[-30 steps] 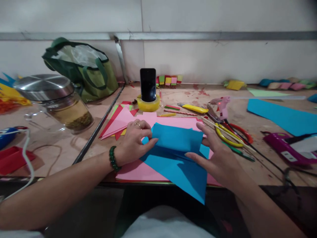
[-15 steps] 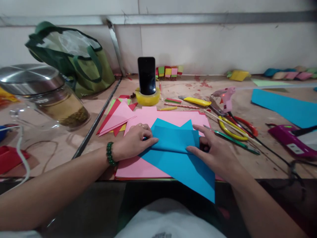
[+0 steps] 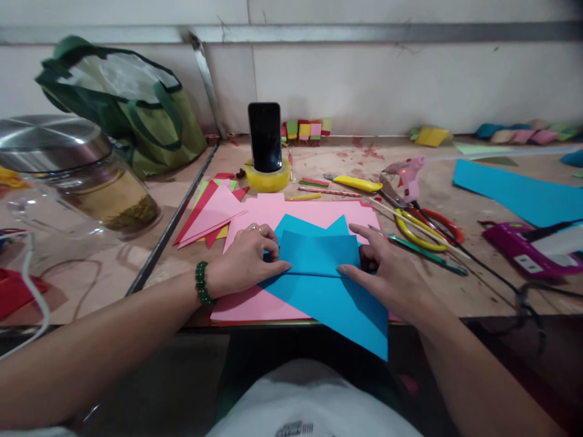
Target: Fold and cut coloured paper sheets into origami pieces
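- Head view: a blue sheet (image 3: 337,312) lies across the stacked pink sheets (image 3: 262,306) at the near edge of the bench, one lower corner jutting past that edge; a straight crease runs across it, with a folded band above and two points showing beyond.
- Left hand (image 3: 246,258): fingers curled in near the thumb, whose tip rests by the crease's left end; whether paper is pinched between them I cannot tell.
- Right hand (image 3: 389,273): forefinger held out well apart from the thumb, the others bent at the band's right edge; the thumb tip touches the crease, and no firm grip shows.
- Done, as I judge it: the band is turned and lies nearly flat; its crease looks in the course of being pressed.
- Left, likewise a judgement: the broad lower part is unfolded; the pink sheets lie flat beneath.
- Writing: pale letters on the green bag (image 3: 170,142) are too small to read; the print on the white shirt (image 3: 255,403) is cut off and blurred; the phone (image 3: 265,136) has a dark screen; no brand is legible.
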`<state>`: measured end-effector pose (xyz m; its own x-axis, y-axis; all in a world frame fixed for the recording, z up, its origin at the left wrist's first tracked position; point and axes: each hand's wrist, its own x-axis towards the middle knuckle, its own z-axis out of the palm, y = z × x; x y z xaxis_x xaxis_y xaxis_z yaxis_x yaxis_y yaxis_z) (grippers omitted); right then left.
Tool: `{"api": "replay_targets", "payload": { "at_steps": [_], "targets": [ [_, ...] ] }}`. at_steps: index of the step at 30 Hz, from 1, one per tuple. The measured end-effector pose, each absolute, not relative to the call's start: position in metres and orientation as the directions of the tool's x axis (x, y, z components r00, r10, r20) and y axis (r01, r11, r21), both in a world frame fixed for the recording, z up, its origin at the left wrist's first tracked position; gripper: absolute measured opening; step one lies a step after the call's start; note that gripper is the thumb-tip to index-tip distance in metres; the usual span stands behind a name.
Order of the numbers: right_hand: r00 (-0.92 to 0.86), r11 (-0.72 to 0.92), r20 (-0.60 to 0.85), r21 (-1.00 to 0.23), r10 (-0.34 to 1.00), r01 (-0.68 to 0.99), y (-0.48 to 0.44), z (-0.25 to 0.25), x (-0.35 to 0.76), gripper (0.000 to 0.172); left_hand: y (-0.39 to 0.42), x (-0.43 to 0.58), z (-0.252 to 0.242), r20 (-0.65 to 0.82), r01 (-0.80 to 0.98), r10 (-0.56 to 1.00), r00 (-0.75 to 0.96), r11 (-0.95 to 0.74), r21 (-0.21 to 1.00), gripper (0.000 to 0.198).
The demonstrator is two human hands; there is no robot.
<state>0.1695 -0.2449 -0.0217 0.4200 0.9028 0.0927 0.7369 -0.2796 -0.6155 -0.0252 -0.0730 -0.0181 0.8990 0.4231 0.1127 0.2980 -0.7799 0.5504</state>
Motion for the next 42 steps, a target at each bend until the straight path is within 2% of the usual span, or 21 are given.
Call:
{"api": "replay_targets", "payload": {
  "at_steps": [11, 20, 26, 33, 42],
  "targets": [
    [0.42, -0.297, 0.056, -0.624, 0.906, 0.723, -0.2442, -0.019, 0.1688, 0.066, -0.0722, -0.0251, -0.0179, 0.104, 0.303, 0.405, 0.908, -0.809, 0.503, 0.028],
    [0.416, -0.305, 0.061, -0.587, 0.907, 0.75, -0.2439, -0.0145, 0.1665, 0.065, -0.0713, -0.0246, -0.0191, 0.103, 0.283, 0.387, 0.916, -0.807, 0.519, 0.03],
    [0.413, -0.282, 0.076, -0.617, 0.907, 0.734, -0.2449, -0.0168, 0.1685, 0.065, -0.0711, -0.0242, -0.018, 0.095, 0.285, 0.388, 0.917, -0.802, 0.525, 0.03],
    [0.372, -0.232, 0.113, -0.606, 0.922, 0.761, -0.2489, -0.0157, 0.1738, 0.053, -0.0694, -0.0248, -0.0194, 0.081, 0.287, 0.384, 0.92, -0.8, 0.526, 0.031],
    [0.405, -0.257, 0.106, -0.623, 0.908, 0.739, -0.2487, -0.0179, 0.1718, 0.06, -0.0697, -0.0254, -0.0198, 0.097, 0.28, 0.381, 0.919, -0.807, 0.521, 0.032]
  ]
}}
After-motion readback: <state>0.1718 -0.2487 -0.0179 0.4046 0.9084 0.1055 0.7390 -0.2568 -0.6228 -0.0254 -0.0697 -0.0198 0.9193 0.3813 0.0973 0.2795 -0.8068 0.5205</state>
